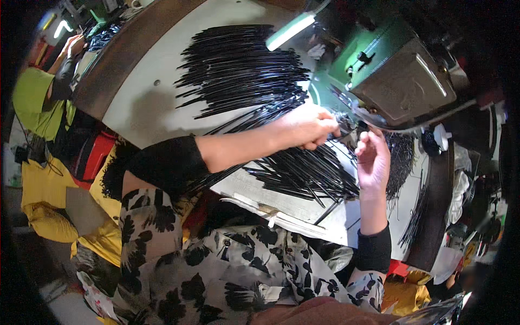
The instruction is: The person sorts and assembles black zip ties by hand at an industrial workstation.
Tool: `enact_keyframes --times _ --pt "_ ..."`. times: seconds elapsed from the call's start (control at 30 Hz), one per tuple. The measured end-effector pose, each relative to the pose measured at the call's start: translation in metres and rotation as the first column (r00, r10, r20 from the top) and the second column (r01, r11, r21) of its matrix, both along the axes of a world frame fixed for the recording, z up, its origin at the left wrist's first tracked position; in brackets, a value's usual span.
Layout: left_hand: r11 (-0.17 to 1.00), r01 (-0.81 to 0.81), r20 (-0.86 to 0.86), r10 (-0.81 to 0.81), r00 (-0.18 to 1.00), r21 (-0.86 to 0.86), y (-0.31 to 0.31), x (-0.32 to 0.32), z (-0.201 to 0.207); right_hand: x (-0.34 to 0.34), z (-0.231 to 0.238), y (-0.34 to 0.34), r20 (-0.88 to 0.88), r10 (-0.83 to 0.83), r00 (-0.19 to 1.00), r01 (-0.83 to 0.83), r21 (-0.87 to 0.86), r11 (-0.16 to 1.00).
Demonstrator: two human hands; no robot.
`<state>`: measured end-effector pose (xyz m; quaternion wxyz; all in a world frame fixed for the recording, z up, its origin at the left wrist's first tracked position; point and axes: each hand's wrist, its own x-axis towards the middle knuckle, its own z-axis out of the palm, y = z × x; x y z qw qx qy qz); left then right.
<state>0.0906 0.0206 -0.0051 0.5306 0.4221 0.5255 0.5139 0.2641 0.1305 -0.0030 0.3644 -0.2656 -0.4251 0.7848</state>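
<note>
My left hand [309, 125] reaches across the white tabletop, its fingers closed at the working end of a green machine [374, 51] with a grey-brown cover [403, 84]. What those fingers hold is too small to make out. Beside it my right hand [375, 160] is raised with the palm turned inward, fingers curled together near the same metal parts; anything in them is hidden. Thin black cables [300, 173] lie in a bundle under my left forearm. Beyond that arm spreads a big pile of black cables [238, 65], roughly side by side.
More black strands [400, 165] heap up right of my right hand. A bright tube lamp [291, 31] hangs over the far side. Brown raised edging [138, 54] borders the table. At the far left a person in a yellow-green top [35, 97] works, near yellow sacks [49, 216].
</note>
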Motion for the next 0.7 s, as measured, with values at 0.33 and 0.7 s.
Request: enact_keyframes --times 0.33,0.7 --pt "0.958 0.076 -0.939 0.253 0.234 0.277 -0.01 -0.037 0.013 0.008 -0.018 0.016 0.028 0.041 0.999 -0.042 0.06 0.997" --pt "0.97 -0.014 -0.963 0.241 0.118 0.241 -0.04 -0.072 -0.007 -0.001 -0.011 0.007 0.058 0.106 0.993 -0.108 0.041 0.993"
